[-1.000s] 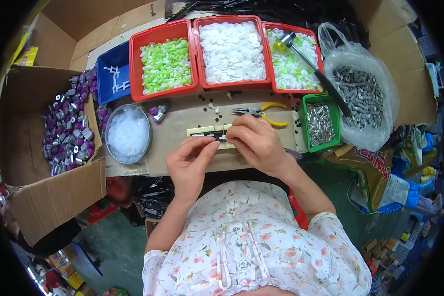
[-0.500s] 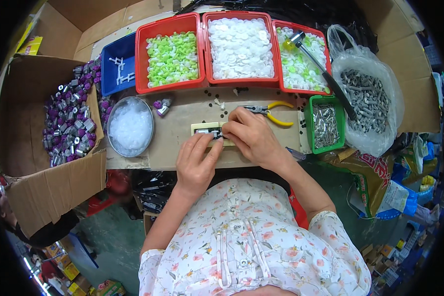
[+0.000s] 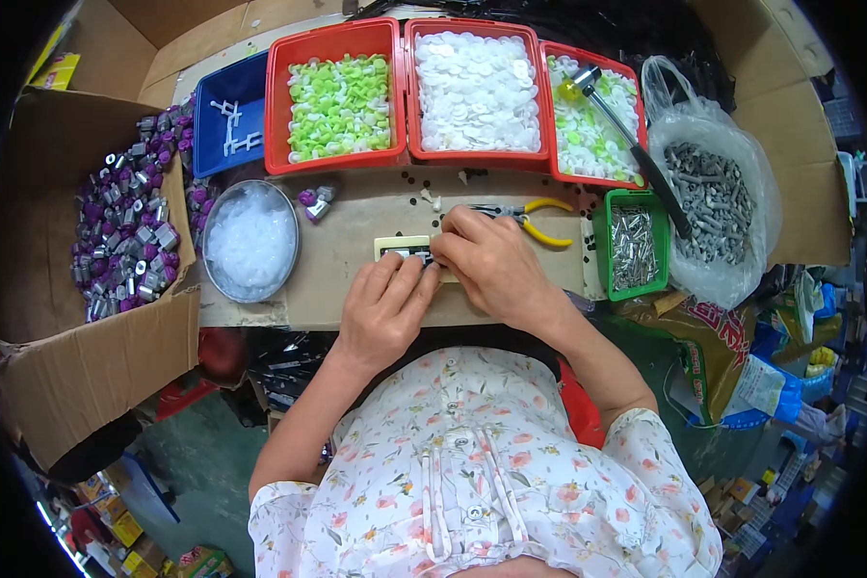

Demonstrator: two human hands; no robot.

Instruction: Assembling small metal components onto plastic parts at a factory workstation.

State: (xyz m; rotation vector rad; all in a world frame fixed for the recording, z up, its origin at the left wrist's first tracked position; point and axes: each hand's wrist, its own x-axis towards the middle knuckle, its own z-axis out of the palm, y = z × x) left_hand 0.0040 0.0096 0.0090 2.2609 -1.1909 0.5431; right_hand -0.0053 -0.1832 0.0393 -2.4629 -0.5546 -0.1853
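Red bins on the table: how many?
3, in a row: left bin with green and white pieces, middle bin with white discs, right bin partly covered by the hammer. Others could be hidden in the clutter.

Cream framing black: the small fixture [image 3: 402, 243]. On the far side, red bins [image 3: 337, 162] carry lime-and-white pieces [image 3: 339, 106] at left, plain white discs [image 3: 478, 91] in the middle. Far left, a blue tray [image 3: 205, 135] — right, a green box [image 3: 602, 246] and yellow-handled pliers [image 3: 546, 235]. Nearest, the white blouse [image 3: 511, 433] — scattered with coral flowers and muted green leaves.
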